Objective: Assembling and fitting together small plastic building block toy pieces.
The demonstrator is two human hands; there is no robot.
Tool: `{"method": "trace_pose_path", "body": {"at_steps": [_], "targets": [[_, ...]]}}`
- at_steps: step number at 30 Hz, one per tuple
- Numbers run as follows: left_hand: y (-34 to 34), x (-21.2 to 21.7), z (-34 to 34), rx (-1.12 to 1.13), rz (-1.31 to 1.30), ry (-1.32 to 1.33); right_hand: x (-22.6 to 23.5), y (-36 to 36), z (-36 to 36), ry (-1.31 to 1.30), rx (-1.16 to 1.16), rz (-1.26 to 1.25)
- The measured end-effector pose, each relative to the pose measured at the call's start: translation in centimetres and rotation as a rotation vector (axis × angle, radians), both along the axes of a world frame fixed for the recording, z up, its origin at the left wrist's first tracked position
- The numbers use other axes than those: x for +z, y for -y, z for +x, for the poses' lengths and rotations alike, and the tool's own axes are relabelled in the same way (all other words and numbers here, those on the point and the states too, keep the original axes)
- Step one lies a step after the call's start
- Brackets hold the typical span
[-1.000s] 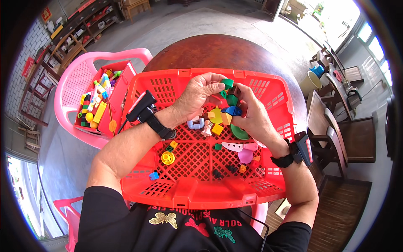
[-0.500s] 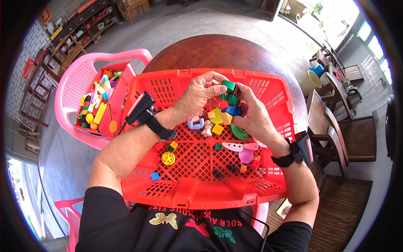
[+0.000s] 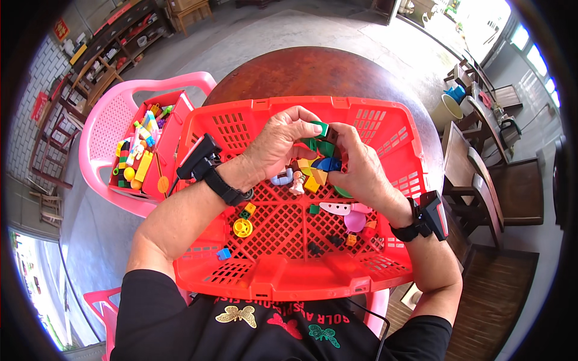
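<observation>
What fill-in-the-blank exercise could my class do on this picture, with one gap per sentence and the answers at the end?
1. The left hand pinches a toy block coloured ____.
2. The round yellow piece lies inside the ____ basket.
3. The toy-filled box stands on a chair coloured ____.

Missing words: green; red; pink.

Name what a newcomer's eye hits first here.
Probably the big red plastic basket, mid-picture, with scattered toys inside. Over its far half, the left hand pinches a green toy block, the right hand close beside. At left, a pink plastic chair holds a red box of colourful toys.
</observation>
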State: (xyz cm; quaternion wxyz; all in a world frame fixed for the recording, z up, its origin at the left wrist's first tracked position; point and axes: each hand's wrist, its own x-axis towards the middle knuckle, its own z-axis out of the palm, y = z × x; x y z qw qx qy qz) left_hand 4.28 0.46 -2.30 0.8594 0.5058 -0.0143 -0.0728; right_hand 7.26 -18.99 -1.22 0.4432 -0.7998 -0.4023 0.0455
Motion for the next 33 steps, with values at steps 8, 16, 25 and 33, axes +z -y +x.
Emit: {"method": "trace_pose_path", "body": {"at_steps": [8, 16, 25, 33], "targets": [[0.7, 0.5, -0.6, 0.018, -0.079, 0.024, 0.3, -0.1, -0.9, 0.039, -0.04, 0.012], [0.1, 0.2, -0.3, -0.024, -0.094, 0.013, 0.4, 0.2, -0.8, 0.094, -0.013, 0.03], [-0.6, -0.1, 0.1, -0.16, -0.156, -0.052, 0.9, 0.6, 0.1, 0.118, 0.075, -0.037], [0.9, 1.3, -0.8, -0.098, 0.229, 0.181, 1.9, 0.6, 0.8, 0.251, 0.162, -0.015]]}}
